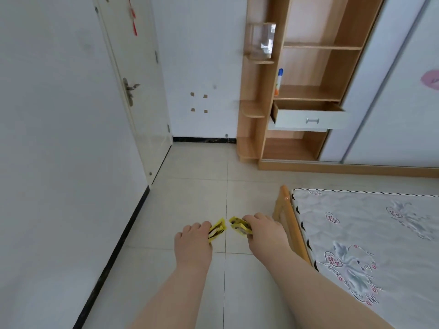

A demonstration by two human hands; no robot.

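Both my arms reach forward and down over the tiled floor. My left hand grips a small bunch of yellow packets with dark print, its fingers curled round them. My right hand holds a second bunch of the same yellow packets. The two bunches are close together, a small gap between them, above a floor tile seam. How many packets each hand holds is hidden by the fingers.
A bed with a flowered mattress and wooden frame is at the right. Ahead stands a wooden shelf unit with a white drawer pulled out. A closed white door is at the left, a wardrobe sliding door at the far right.
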